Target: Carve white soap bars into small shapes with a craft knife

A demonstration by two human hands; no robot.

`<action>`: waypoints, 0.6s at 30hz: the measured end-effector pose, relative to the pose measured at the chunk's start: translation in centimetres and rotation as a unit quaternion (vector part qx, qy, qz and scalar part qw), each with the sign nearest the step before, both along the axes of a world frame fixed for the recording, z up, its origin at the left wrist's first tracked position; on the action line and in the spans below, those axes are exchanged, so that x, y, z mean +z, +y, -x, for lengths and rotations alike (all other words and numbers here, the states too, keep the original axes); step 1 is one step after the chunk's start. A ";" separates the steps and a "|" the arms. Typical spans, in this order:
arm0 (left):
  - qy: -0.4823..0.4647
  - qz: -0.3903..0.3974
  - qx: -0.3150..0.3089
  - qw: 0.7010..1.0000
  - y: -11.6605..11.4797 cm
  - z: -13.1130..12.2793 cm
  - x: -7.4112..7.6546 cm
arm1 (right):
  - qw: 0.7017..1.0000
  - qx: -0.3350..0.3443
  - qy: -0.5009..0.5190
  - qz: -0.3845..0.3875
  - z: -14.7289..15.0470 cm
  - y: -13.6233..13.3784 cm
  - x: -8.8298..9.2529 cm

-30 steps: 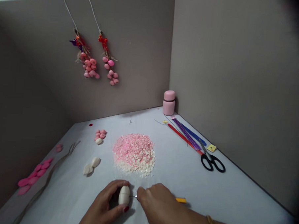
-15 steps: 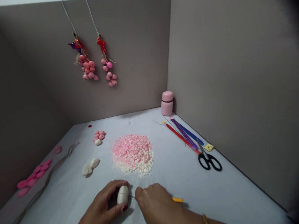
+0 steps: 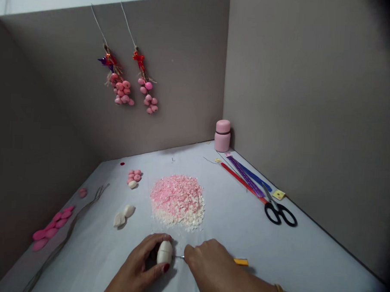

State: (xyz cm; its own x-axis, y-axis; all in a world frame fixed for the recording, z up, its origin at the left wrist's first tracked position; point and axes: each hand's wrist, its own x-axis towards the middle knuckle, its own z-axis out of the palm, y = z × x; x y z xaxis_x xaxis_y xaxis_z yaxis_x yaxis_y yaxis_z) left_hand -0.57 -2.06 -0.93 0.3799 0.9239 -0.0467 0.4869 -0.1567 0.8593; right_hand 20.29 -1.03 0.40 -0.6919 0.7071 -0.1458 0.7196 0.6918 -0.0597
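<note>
My left hand [image 3: 141,264] grips a white oval piece [image 3: 164,252]; my right hand [image 3: 209,267], just beside it, presses a yellow-handled blade [image 3: 240,262] against it.

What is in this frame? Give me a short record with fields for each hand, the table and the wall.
left hand: holds a white oval piece on the table
right hand: holds a thin tool with a yellow handle, metal tip at the piece's side
centre: pile of pink and white chips
right side: scissors, coloured strips, pink jar
left side: pink petals, two white pieces, pink beads
wall: two hanging pink bunches
</note>
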 end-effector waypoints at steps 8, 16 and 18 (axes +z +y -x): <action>-0.012 -0.011 0.000 1.000 0.1 0.6 -1.1 | 0.998 -0.033 0.048 -0.018 -1.3 0.2 -1.6; -0.054 -0.022 -0.007 0.998 0.3 0.3 -1.0 | 0.995 -0.013 0.059 -0.080 -0.3 0.3 -3.1; -0.052 -0.024 -0.006 0.998 0.3 0.2 -0.9 | 0.995 -0.012 0.056 -0.087 -0.2 0.3 -3.4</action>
